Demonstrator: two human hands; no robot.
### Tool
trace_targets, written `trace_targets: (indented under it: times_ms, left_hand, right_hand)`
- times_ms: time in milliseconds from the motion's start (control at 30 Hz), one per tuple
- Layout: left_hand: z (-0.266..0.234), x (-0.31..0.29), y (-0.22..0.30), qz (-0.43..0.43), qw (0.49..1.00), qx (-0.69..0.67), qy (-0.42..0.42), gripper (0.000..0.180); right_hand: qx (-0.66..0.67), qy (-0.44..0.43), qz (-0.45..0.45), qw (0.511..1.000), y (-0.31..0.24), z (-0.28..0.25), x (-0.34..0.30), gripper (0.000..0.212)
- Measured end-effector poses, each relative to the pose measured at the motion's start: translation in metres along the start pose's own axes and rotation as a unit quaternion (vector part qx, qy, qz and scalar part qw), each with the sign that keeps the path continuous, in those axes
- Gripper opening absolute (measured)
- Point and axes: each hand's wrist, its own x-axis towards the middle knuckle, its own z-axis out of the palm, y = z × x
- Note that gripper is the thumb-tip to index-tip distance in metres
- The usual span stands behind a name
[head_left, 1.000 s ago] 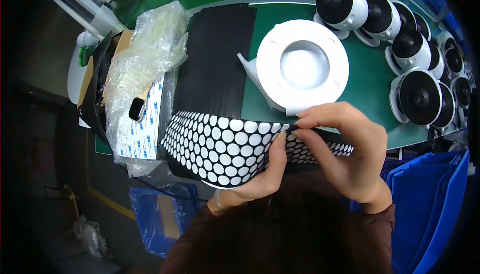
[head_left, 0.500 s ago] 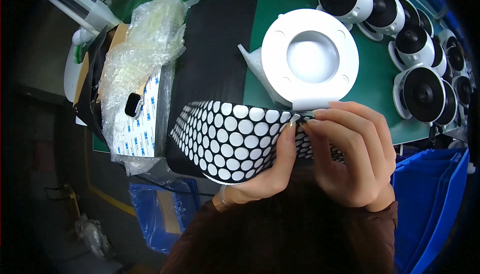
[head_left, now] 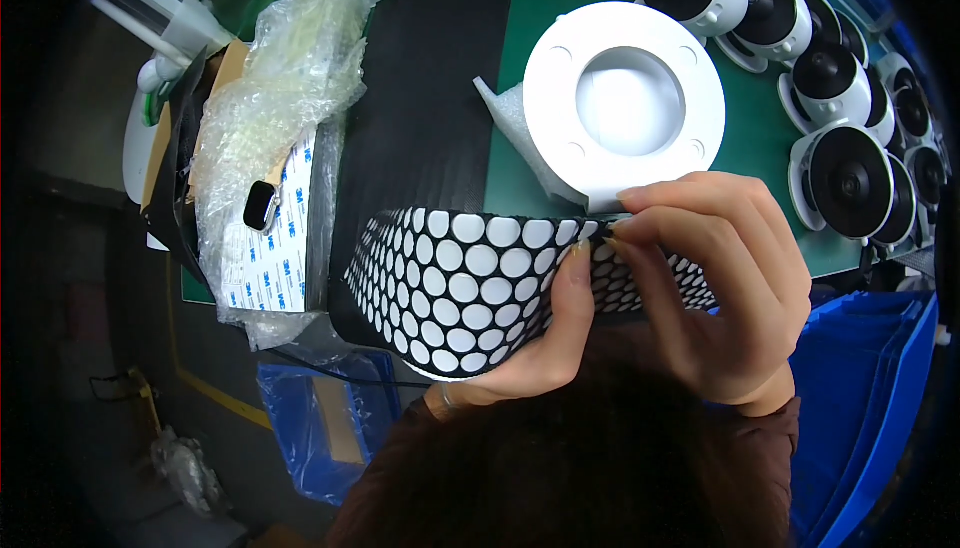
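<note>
My left hand is closed on a bent black sheet covered in rows of white round pads, its thumb pressing near the sheet's upper edge. Just right of that thumb, my right hand is closed in a pinch at the same edge. A small dark bit shows at its fingertips, too small to make out. Beyond the hands stands a white round base with a ring-shaped face, a piece of white foam wrap at its left side.
A black mat lies on the green table. To its left are crumpled bubble wrap, printed backing sheets and a smartwatch. Several white-and-black cameras crowd the right. Blue bins stand below the table edge.
My right hand has moved slightly right, its fingertips now a little apart from the left thumb. The pad sheet stays in my left hand. The whole view has shifted slightly.
</note>
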Motion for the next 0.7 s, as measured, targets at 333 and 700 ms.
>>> trace_targets:
  times_ms: [333, 700]
  left_hand:
    - [0.000, 0.015, -0.023, -0.140, 0.939, -0.313, -0.039, 0.034]
    - [0.014, 0.003, -0.026, -0.058, 0.907, -0.411, -0.070, 0.038]
  right_hand:
    - [0.031, 0.036, 0.048, 0.998, 0.006, -0.007, 0.015, 0.009]
    - [0.062, -0.056, 0.148, 0.985, 0.011, -0.004, 0.022, 0.006]
